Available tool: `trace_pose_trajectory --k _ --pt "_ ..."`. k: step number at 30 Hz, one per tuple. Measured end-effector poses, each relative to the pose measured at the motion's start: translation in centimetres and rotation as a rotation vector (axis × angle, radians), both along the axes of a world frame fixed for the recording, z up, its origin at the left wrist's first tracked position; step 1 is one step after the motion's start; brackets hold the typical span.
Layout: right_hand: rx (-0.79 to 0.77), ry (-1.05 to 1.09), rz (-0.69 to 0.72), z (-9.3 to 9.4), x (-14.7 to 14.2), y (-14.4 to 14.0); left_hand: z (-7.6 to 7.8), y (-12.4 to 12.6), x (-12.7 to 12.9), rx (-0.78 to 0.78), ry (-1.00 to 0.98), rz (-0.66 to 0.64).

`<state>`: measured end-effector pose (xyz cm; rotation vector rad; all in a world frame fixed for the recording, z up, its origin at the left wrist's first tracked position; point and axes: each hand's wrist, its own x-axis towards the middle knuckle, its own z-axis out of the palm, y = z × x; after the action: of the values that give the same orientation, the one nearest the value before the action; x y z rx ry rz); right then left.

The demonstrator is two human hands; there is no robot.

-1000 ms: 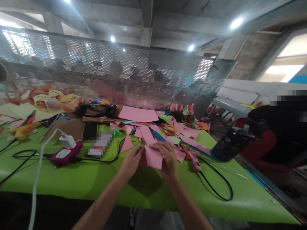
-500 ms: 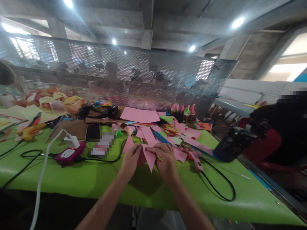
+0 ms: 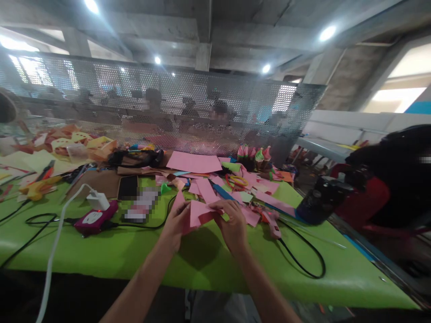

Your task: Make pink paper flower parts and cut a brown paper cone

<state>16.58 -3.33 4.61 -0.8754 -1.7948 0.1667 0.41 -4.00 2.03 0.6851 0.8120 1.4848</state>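
Observation:
A folded piece of pink paper [image 3: 198, 213] is held between my two hands, just above the green table [image 3: 205, 264]. My left hand [image 3: 177, 224] pinches its left side, and my right hand [image 3: 231, 220] grips the right edge between thumb and fingers. Creases split the paper into angled flaps, one catching light and another in shade. Right behind my hands lie pink paper strips [image 3: 206, 190] and a blue flat tool [image 3: 222, 192]. A pink glue gun [image 3: 272, 224] with a black cord rests to the right of my right hand.
On the left are a purple power socket [image 3: 92, 220] with a white charger [image 3: 97, 200], a phone [image 3: 128, 187] and a yellow glue gun [image 3: 38, 188]. A dark bottle [image 3: 318, 199] stands at the right edge. Behind runs a perforated metal screen [image 3: 188, 107]; a person [image 3: 400, 179] sits at right.
The pink paper has turned in my hands: its downward-pointing tip is gone and the flaps now spread sideways. My left hand has shifted slightly left. The view has swung a little.

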Motion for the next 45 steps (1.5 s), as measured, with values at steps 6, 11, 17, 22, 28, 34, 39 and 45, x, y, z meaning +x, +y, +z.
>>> trace_pose_trajectory --k 6,11,17,22,28,34,39,45 --pt "-0.064 0.08 0.053 0.1 0.1 0.0 0.3 -0.6 0.0 0.123 -0.011 -0.091" --pt "-0.164 0.205 0.123 0.3 0.1 -0.1 0.8 -0.8 0.1 0.149 0.085 -0.105" --pt "-0.521 0.443 0.185 -0.1 0.4 0.4 1.0 -0.8 -0.1 0.178 0.143 -0.043" --pt "-0.612 0.54 0.257 -0.1 0.5 0.5 0.9 -1.1 -0.4 0.157 0.137 -0.059" --pt "-0.613 0.58 0.283 0.2 0.6 0.4 0.2 -0.9 -0.6 0.201 0.166 -0.044" --pt "-0.659 0.639 0.291 -0.1 0.8 0.7 0.5 -0.8 -0.5 0.229 0.207 -0.011" --pt "-0.709 0.698 0.337 -0.3 1.1 0.8 0.6 -0.5 -0.3 0.281 0.292 0.081" --pt "-0.838 0.556 0.273 -0.1 0.8 0.7 0.1 -0.5 -0.3 0.389 0.477 0.112"
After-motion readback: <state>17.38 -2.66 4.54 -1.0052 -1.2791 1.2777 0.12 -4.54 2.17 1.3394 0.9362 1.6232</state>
